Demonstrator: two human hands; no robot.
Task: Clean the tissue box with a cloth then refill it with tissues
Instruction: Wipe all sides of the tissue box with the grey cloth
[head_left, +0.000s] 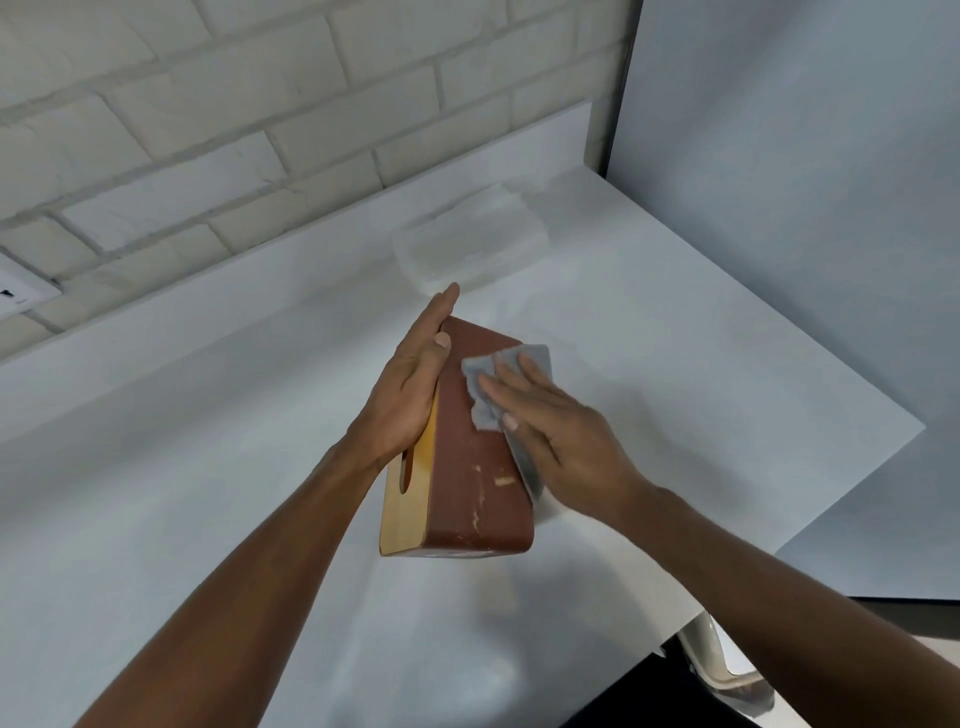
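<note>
The box (467, 467) is stood on one long side near the middle of the desk (208, 467), its near end towards the front edge. Its brown side is turned up, and its pale wooden face with the slot (408, 470) is turned left. Pale scuffs (501, 480) are seen on the near part of the brown side.

The wooden face is braced by the left hand (410, 384), fingers straight and flat against it, the thumb laid over the top edge; nothing is gripped. The grey cloth (480, 374) is pressed onto the far half of the brown side by the right hand (566, 431), fingers spread and flat, with part of the cloth hung over the right edge.

Wiping seems to be under way. For a good result, long strokes should be drawn along the whole side, the scuffed near part included. The brace should be kept firm so the box is not tipped or slid, and each face should be turned up in turn.

Beyond, near the far edge, a clear-wrapped pack of tissues (470, 241) is laid, well apart from the box and not yet opened, as far as can be told.
</note>
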